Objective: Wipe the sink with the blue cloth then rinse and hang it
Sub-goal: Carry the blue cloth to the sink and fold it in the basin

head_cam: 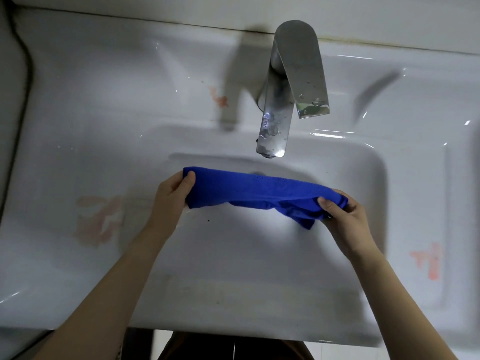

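A blue cloth (254, 188) is stretched sideways above the white sink basin (345, 162), just below the tap spout. My left hand (172, 196) pinches its left end, thumb on top. My right hand (342, 219) grips its bunched right end, from which a loose corner hangs down. No water runs from the spout. The cloth hides most of the drain.
A chrome tap (275, 120) with a lever handle (304, 74) stands at the back of the basin. The white countertop (91, 113) carries faded red marks on the left and right. A dark cable (26, 68) runs along the far left edge.
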A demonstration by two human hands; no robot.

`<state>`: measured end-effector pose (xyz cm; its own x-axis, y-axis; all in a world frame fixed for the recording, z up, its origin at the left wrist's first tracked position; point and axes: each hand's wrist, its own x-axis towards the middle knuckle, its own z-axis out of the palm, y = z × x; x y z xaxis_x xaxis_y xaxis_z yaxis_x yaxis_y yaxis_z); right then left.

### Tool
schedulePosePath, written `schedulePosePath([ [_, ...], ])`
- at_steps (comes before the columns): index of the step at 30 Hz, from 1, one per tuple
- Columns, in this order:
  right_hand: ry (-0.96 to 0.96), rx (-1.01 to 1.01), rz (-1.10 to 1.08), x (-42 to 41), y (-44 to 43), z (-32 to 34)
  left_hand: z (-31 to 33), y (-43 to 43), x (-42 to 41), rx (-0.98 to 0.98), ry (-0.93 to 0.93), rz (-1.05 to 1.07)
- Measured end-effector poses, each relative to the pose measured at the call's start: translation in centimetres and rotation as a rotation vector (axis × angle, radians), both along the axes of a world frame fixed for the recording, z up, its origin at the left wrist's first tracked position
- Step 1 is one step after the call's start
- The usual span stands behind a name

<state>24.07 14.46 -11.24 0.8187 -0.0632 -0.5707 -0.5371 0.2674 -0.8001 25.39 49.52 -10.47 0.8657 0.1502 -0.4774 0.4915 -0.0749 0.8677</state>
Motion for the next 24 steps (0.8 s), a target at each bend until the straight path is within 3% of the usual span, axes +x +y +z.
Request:
schedulePosePath([
  [5, 0.113, -0.021, -0.07, 0.1, 0.8, 0.0, 0.9, -1.1, -0.6, 0.302, -0.139, 0.048],
  [8, 0.056, -0.404, 0.009, -0.5, 1.7, 0.5, 1.2, -1.2, -1.3, 0.363, -0.14, 0.017],
  [11, 0.02, -0.716, 0.072, -1.1, 3.4, 1.0, 1.0, -1.8, -1.6, 0.303, -0.097, 0.043],
  [14, -0.012, -0.841, 0.107, -1.0, 4.5, 0.8, 0.6, -2.1, -1.7, 0.313, -0.08, 0.075],
  [17, -0.026, -0.832, 0.116, -0.4, 4.1, 0.2, -0.2, -1.3, -1.5, 0.391, -0.062, 0.049],
  [21, 0.005, -0.94, 0.323, 0.9, 3.6, -1.7, -2.9, 0.1, 0.2, 0.558, 0.008, -0.089],
  [24, 0.015, -1.171, 0.49, 1.9, 4.2, -3.4, -5.2, -0.8, 1.3, 0.745, 0.041, -0.219],
])
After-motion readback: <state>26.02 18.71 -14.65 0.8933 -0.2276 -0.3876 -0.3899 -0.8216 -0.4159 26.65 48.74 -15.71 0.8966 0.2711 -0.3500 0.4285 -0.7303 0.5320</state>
